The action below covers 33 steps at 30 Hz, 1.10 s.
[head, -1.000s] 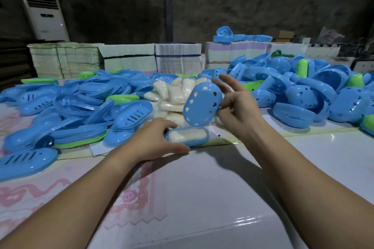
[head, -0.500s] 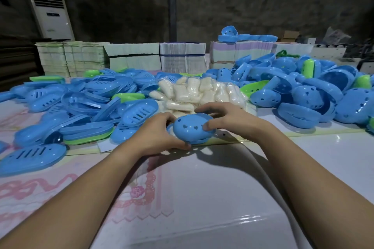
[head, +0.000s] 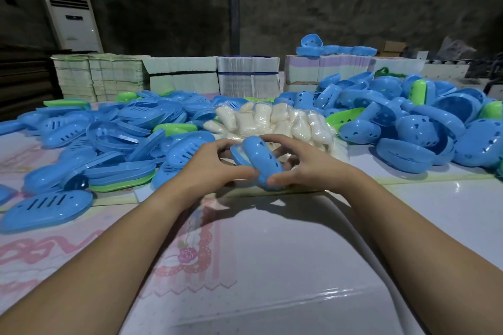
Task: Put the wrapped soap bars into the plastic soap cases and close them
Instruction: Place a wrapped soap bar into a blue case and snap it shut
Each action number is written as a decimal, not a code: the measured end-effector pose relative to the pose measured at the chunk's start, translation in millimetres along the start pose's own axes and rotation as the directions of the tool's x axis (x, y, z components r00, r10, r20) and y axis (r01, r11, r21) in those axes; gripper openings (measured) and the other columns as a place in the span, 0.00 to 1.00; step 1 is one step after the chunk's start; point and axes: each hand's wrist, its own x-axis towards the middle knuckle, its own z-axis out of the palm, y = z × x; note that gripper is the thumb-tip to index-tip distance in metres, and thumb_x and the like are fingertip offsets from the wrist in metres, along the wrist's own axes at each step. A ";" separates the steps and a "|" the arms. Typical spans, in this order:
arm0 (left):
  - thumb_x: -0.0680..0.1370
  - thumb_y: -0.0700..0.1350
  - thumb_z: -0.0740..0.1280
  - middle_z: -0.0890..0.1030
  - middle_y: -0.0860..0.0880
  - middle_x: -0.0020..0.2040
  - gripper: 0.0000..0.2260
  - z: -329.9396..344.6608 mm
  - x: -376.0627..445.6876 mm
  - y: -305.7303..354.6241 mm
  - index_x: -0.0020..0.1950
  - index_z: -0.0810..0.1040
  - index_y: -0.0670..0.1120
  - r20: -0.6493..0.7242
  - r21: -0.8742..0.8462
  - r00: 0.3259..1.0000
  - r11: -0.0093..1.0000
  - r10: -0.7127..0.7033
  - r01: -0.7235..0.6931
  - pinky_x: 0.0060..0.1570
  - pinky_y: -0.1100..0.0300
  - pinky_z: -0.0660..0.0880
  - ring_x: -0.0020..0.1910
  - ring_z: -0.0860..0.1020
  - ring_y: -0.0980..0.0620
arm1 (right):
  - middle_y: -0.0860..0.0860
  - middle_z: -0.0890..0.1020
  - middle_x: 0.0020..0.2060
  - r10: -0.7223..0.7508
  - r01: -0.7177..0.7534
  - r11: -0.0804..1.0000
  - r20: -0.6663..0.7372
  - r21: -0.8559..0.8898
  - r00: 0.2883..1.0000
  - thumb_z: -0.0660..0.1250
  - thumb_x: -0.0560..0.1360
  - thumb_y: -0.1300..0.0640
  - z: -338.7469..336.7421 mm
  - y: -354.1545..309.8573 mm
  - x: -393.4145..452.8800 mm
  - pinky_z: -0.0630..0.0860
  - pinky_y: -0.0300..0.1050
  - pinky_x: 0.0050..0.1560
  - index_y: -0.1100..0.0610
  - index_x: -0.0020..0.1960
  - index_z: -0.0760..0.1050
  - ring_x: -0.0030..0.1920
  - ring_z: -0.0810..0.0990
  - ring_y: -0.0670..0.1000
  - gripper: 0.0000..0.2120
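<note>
At the centre of the frame both hands hold one blue soap case [head: 261,162] tilted up on its edge just above the table [head: 299,266]. The left hand [head: 215,168] curls its fingers and thumb round the case's left side, and the right hand [head: 304,166] curls round its right side, thumb under the near end and fingers arched over the far end. The perforated lid faces right and toward the camera, and along the left edge a pale strip shows in a gap between lid and base, which looks like the wrapped bar inside. So the step in hand seems to be the closing: the lid is on but, judging by that gap, not fully snapped down on the left side. The next move calls for squeezing the two halves together until the rims meet all round, then setting the case aside and reaching for another bar. The pile of wrapped soap bars [head: 272,122] lies just behind the hands. Slotted blue bases [head: 109,144] are heaped at the left of the frame, and domed blue lids [head: 422,130] at the right.
</note>
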 end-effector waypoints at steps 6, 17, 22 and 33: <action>0.62 0.49 0.81 0.86 0.50 0.54 0.27 2.4 0.1 -2.5 0.60 0.81 0.48 0.025 -0.212 1.000 0.977 0.011 -0.005 0.51 0.55 0.82 0.53 0.85 0.51 | 0.45 0.77 0.50 0.032 -0.032 0.999 -0.005 0.042 0.999 0.76 0.60 0.36 4.0 2.8 4.3 0.72 0.32 0.43 0.21 0.57 0.67 0.38 0.77 0.34 0.30; 0.77 0.42 0.73 0.85 0.50 0.58 0.15 9.2 0.8 -3.2 0.63 0.80 0.49 0.105 -0.269 0.994 0.963 0.025 0.004 0.48 0.56 0.82 0.54 0.85 0.49 | 0.51 0.82 0.54 0.007 0.006 0.985 -0.079 0.172 0.997 0.76 0.64 0.45 11.3 4.8 7.3 0.80 0.42 0.52 0.48 0.66 0.74 0.50 0.83 0.50 0.32; 0.79 0.45 0.70 0.84 0.51 0.58 0.12 11.4 1.2 -2.9 0.63 0.79 0.50 0.146 -0.318 0.989 0.947 -0.001 0.048 0.47 0.59 0.82 0.51 0.86 0.50 | 0.50 0.81 0.52 0.003 0.026 0.976 -0.135 0.215 0.991 0.78 0.64 0.46 14.9 -1.0 5.1 0.76 0.35 0.45 0.45 0.63 0.74 0.42 0.80 0.41 0.29; 0.77 0.54 0.70 0.81 0.47 0.61 0.15 13.0 -2.5 1.4 0.61 0.80 0.53 0.183 -0.322 0.983 0.944 -0.017 0.077 0.45 0.63 0.80 0.48 0.84 0.56 | 0.54 0.80 0.53 0.026 -0.001 0.977 -0.115 0.212 0.993 0.73 0.66 0.44 15.6 -5.7 2.0 0.80 0.50 0.55 0.42 0.65 0.74 0.51 0.82 0.53 0.28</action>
